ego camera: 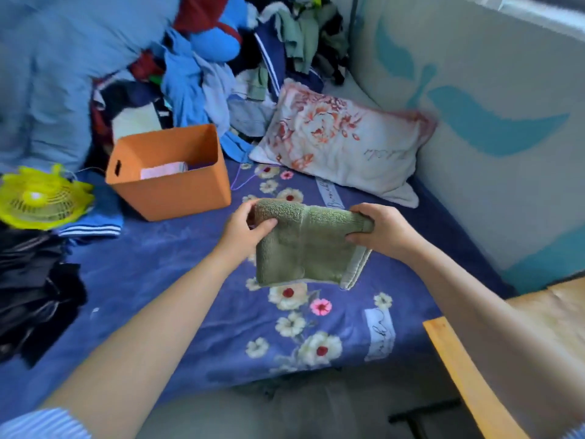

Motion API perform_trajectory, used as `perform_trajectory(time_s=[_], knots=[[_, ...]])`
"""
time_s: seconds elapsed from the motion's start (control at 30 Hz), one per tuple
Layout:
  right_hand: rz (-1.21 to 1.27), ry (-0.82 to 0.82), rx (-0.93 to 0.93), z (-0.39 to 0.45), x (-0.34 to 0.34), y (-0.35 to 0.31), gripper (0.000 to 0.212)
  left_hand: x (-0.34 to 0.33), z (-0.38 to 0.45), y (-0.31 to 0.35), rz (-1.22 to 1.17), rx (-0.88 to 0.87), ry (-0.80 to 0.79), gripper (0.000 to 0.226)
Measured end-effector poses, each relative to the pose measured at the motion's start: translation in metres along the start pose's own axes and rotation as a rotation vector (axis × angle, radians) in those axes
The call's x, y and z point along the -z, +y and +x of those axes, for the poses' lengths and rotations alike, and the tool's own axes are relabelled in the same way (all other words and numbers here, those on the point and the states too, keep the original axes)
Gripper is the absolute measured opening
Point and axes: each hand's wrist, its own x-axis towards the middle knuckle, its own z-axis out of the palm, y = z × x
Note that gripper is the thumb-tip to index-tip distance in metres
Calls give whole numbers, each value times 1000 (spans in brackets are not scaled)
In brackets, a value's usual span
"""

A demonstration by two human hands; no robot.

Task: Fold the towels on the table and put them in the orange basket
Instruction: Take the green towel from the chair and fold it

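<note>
Fan [41, 198]: yellow, at the left edge of the frame, on the bed beside dark clothes.
Basket [177, 191]: orange, upper left of centre, standing on the bed; something pale and folded lies inside, seemingly a towel already stowed.
Clothes heap [202, 58]: top of the frame, behind the basket, loose and unsorted.
Left hand [245, 229]: centre of the frame, closed on the towel's upper left corner, thumb over the near face.
Towel [304, 248]: green terry, centre of the frame, held above the bed between the two hands; several layers show at its lower right edge, so it looks folded at least once.
Right hand [380, 231]: right of centre, closed on the towel's upper right corner, fingers curled beneath.
Pillow [342, 141]: floral, upper right of centre, against the wall.
Bed [158, 280]: blue flowered sheet, under everything; no tabletop carries the towel here.
Handling: soft, light and limp, likely not slippery; it sags below the grip and cannot break.
Hold: best by both upper corners or along the folded edge, pinching all layers so they do not slide apart.
Step, as judged: final fold or the carry leftward to the basket.
</note>
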Motion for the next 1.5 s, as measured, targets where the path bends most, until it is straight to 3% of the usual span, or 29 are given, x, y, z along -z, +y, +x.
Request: perform_trajectory(time_s=[0.37, 0.53, 0.9, 1.07, 1.17, 1.3, 1.5], knots=[[-19, -51, 212, 140, -92, -136, 48, 150, 38, -75, 41, 185, 313, 26], [35, -13, 189, 216, -121, -156, 47, 188, 95, -100, 128, 256, 355, 31], [77, -98, 253, 391, -161, -180, 40, 248, 253, -139, 133, 352, 425, 32], [189, -25, 156, 463, -184, -194, 45, 269, 325, -163, 199, 372, 457, 31], [265, 20, 82, 499, -201, -197, 49, 279, 364, -182, 201, 397, 431, 35], [251, 28, 46, 548, -233, -192, 37, 288, 416, -223, 221, 476, 347, 43], [-24, -201, 1, 600, -287, -169, 26, 273, 457, -294, 285, 690, 135, 42]])
